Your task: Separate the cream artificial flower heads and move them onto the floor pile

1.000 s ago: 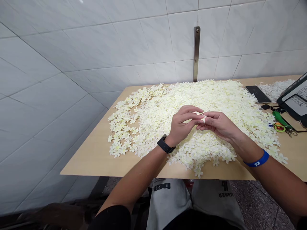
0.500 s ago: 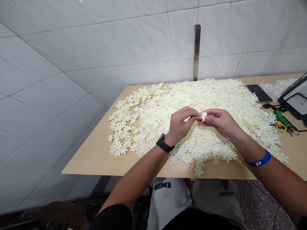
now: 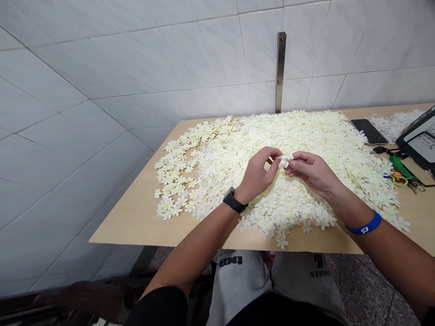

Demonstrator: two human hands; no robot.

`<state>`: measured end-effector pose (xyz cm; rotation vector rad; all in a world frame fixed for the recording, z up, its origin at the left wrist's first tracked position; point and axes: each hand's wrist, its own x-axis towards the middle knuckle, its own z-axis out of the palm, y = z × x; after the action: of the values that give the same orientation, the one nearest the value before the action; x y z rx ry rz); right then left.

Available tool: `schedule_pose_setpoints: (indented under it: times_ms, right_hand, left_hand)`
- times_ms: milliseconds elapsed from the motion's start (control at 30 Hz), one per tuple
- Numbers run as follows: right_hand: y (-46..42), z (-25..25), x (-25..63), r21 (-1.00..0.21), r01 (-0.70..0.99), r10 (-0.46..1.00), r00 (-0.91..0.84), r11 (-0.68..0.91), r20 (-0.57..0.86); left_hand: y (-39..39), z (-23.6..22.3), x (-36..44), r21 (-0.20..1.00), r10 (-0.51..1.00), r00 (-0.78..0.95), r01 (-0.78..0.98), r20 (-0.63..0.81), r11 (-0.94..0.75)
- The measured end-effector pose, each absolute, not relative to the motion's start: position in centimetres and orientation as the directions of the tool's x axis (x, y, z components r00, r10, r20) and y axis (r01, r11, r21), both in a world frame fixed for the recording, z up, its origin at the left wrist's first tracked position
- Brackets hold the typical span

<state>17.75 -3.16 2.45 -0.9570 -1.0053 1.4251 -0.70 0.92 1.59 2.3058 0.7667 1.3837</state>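
A small white artificial flower is held up between my two hands, above a wide heap of loose cream-white artificial flowers. From the left, my left hand pinches at its side with thumb and fingertips; a thin pale bit shows there, too small to make out. My right hand grips the flower's other side between thumb and fingers. The petals look bunched together and stand out between the fingertips.
The heap lies on a light wooden table against a tiled wall. At the right are a phone, a pile of small white pieces, a dark-edged box with a cable, and a green-handled tool beside keys.
My fingers have drawn slightly apart, so more of the flower shows between them. The left fingers have shifted left and up a little. The loose flowers stay as they were.
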Motion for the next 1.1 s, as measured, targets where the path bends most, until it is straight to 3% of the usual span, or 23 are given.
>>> schedule_pose_setpoints:
  times_ms: [167, 333, 467, 667, 967, 1100]
  right_hand:
    - [-2.9, 1.8, 17.8, -0.975, -0.220, 0.999, -0.004, 0.041, 0.043]
    - [-3.1, 1.8, 17.4, -0.959, 0.051, 0.947, 0.149, 0.279, 0.283]
    - [-3.4, 2.3, 17.2, -0.916, 0.167, 0.924, 0.058, 0.363, 0.377]
    - [-3.7, 4.1, 16.8, -0.813, 0.345, 0.872, -0.034, 0.469, 0.488]
    - [-2.8, 6.6, 15.5, -0.813, 0.246, 0.839, -0.004, 0.528, 0.544]
    - [-1.6, 6.7, 15.4, -0.823, 0.207, 0.830, 0.076, 0.529, 0.553]
  left_hand:
    - [1.8, 1.4, -1.2, 0.553, 0.678, 0.253, 0.420, 0.691, -0.720]
    - [1.3, 1.5, -0.7, 0.612, 0.657, 0.375, 0.247, 0.654, -0.751]
    - [1.1, 2.3, 0.0, 0.664, 0.691, 0.398, 0.229, 0.603, -0.712]
    - [1.2, 4.5, -0.3, 0.699, 0.643, 0.579, 0.167, 0.501, -0.695]
    - [0.8, 4.9, 1.6, 0.734, 0.717, 0.291, 0.067, 0.633, -0.676]
    - [1.4, 5.3, 2.7, 0.728, 0.707, 0.282, 0.042, 0.649, -0.684]
